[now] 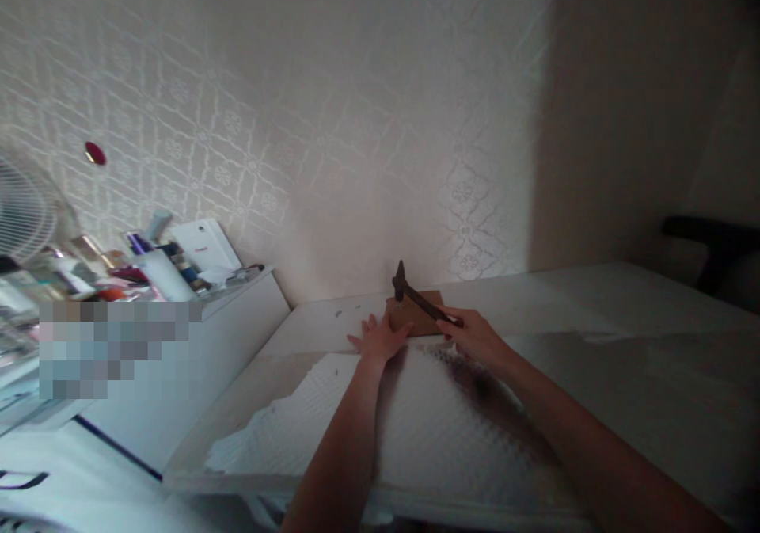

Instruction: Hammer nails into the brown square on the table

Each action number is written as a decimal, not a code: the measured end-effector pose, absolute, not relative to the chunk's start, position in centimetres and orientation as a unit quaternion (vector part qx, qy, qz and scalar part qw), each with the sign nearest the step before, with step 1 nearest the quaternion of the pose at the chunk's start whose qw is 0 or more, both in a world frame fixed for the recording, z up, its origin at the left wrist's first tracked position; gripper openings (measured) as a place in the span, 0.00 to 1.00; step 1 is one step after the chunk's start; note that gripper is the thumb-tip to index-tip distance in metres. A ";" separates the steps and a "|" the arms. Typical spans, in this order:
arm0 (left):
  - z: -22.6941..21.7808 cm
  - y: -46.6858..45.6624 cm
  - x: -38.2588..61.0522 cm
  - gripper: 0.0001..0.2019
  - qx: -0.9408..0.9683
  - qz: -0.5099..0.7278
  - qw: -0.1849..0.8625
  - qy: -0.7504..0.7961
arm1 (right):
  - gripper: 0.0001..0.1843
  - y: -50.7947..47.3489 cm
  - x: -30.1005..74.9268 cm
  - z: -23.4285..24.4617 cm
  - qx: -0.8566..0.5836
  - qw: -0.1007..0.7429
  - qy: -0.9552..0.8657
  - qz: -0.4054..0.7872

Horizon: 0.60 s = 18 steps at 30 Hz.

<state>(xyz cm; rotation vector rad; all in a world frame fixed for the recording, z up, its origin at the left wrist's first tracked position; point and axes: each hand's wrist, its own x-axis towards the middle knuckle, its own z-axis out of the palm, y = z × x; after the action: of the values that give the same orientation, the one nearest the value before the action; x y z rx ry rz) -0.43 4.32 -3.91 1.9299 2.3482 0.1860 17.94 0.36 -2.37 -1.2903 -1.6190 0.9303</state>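
Observation:
My right hand is closed round the handle of a hammer. The dark hammer head is up at the left end, over a flat brown board that lies on the table near the wall. My left hand presses on the board's left edge with its fingers spread, some on the board and some on the white surface. Whether a nail stands under the hammer head is too small to tell. A few small dark bits lie left of the board.
White textured sheeting covers part of the table in front of me. To the left stands a white cabinet crowded with bottles and a white box; a fan is beyond. Behind rises a patterned wall. A black armrest-like shape is at right.

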 end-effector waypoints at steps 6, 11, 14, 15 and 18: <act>-3.8 4.3 -0.4 0.41 0.629 0.057 0.050 0.774 | 0.24 0.6 18.0 -2.7 -0.509 0.431 -0.648 0.366; -3.6 4.2 -0.3 0.41 0.630 0.054 0.054 0.773 | 0.25 0.6 17.9 -2.7 -0.521 0.423 -0.639 0.376; -3.7 4.2 -0.4 0.41 0.629 0.054 0.055 0.773 | 0.24 0.6 17.9 -2.7 -0.515 0.428 -0.643 0.372; -3.7 4.2 -0.4 0.41 0.629 0.056 0.055 0.773 | 0.24 0.6 17.9 -2.7 -0.511 0.432 -0.645 0.369; -3.9 4.4 -0.5 0.41 0.631 0.063 0.054 0.771 | 0.24 0.6 17.9 -2.7 -0.511 0.433 -0.644 0.370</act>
<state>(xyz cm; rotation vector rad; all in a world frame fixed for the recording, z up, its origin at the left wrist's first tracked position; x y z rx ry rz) -0.49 4.37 -3.92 1.9178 2.3425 0.1921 17.92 0.56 -2.69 -1.2726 -1.6052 0.9207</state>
